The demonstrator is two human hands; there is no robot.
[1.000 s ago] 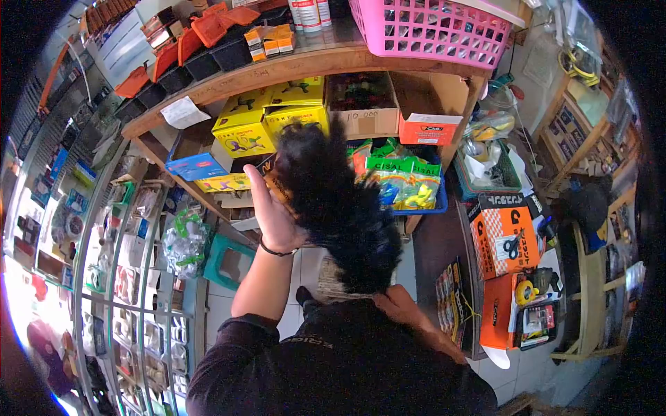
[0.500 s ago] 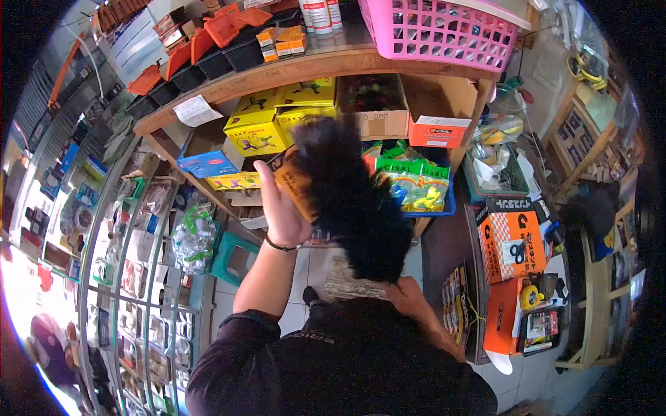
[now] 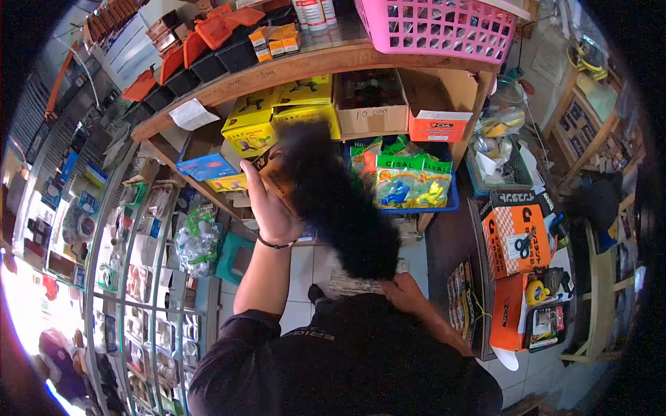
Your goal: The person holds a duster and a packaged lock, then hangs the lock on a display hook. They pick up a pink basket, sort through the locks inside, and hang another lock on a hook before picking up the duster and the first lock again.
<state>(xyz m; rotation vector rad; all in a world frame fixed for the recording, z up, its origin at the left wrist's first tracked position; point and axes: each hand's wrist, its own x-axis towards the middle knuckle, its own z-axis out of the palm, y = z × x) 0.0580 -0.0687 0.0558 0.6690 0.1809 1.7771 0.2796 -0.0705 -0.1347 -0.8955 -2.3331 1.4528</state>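
Note:
My left hand (image 3: 272,213) is raised in the middle and holds an orange-brown box (image 3: 272,172) with dark print. Its thumb points up, and its fingers are mostly hidden behind the box and black fluff. Low in front of my chest, my right hand (image 3: 404,291) is closed around the lower end of a black feather duster (image 3: 347,208); the handle itself is hidden. The duster slants up to the left, its blurred fluff overlapping the right side of the box.
Ahead, a wooden shelf (image 3: 305,69) carries yellow boxes (image 3: 251,130), a cardboard box (image 3: 372,118) and a blue tray (image 3: 454,201) of bagged goods. A pink basket (image 3: 444,31) stands on top. Glass cases (image 3: 149,298) line the left; orange boxes (image 3: 517,239) sit right.
The box and my left hand have shifted slightly left and down. The duster's fluff has moved left over the box, and my right hand stays nearly in place.

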